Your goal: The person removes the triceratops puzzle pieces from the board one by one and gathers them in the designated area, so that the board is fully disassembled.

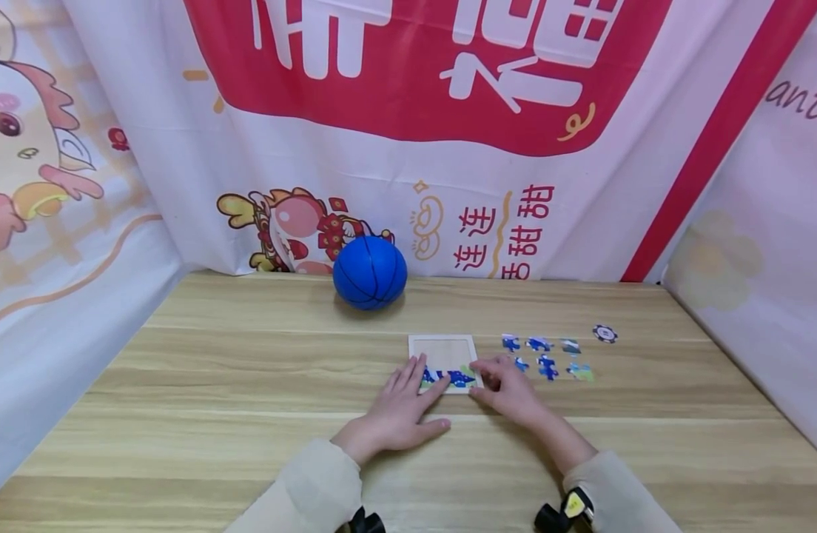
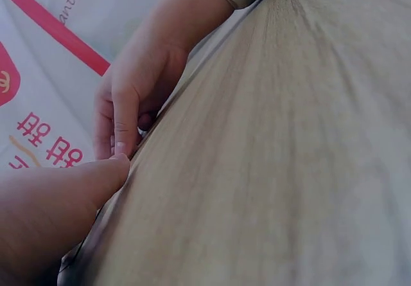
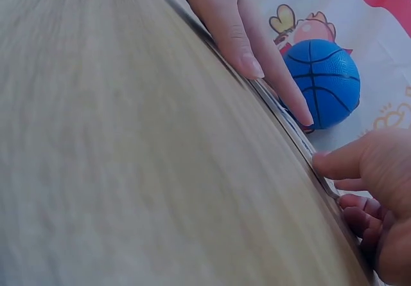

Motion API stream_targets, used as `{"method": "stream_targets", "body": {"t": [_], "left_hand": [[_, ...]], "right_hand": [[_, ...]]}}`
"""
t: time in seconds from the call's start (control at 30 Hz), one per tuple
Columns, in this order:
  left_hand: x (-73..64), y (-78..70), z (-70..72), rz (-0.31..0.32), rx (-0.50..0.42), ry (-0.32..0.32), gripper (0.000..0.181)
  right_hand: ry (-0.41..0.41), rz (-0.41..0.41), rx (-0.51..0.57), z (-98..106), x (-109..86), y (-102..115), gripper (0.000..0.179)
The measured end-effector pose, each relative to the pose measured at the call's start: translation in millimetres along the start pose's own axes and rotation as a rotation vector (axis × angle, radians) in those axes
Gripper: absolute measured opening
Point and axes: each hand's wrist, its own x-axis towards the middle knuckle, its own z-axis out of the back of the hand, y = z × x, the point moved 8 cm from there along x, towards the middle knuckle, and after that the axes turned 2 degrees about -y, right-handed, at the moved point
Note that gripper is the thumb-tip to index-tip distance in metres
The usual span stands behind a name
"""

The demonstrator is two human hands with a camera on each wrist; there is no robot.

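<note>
A small square puzzle tray [image 1: 442, 337] with a pale rim lies on the table. A row of joined blue and green jigsaw pieces [image 1: 460, 379] fills its near side; the bare wooden bottom shows behind. My left hand [image 1: 397, 411] rests over the tray's left near part, fingers extended, with fingertips on the pieces and the thumb spread on the table side. My right hand [image 1: 513, 390] grips the tray's right near corner between thumb and curled fingers. In the right wrist view, the right thumb [image 3: 343, 160] lies along the tray's edge.
Several loose jigsaw pieces [image 1: 547, 366] lie in two rows to the right of the tray. A round patterned chip [image 1: 604, 334] sits beyond them. At the back, a blue ball [image 1: 370, 272] stands near the printed curtain [image 1: 442, 163] on the wooden table [image 1: 249, 355].
</note>
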Motion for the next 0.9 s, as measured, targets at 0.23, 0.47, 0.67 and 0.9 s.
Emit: {"method": "stream_targets", "body": {"t": [0.23,0.47,0.67,0.9], "left_hand": [[0.3,0.5,-2.0,0.003,0.039,0.022,0.063],[2.0,1.0,-4.6,0.009,0.057,0.032,0.063],[2.8,-0.6,-4.0,0.017,0.055,0.046,0.063],[3.3,0.9,-5.2,0.021,0.053,0.049,0.063]], "right_hand": [[0.008,0.011,-0.022,-0.3,-1.3,4.1,0.036],[0.025,-0.031,-0.027,0.0,1.0,4.8,0.031],[0.043,-0.05,-0.025,-0.4,3.2,4.5,0.029],[0.032,-0.049,-0.019,-0.5,4.0,5.8,0.031]]}}
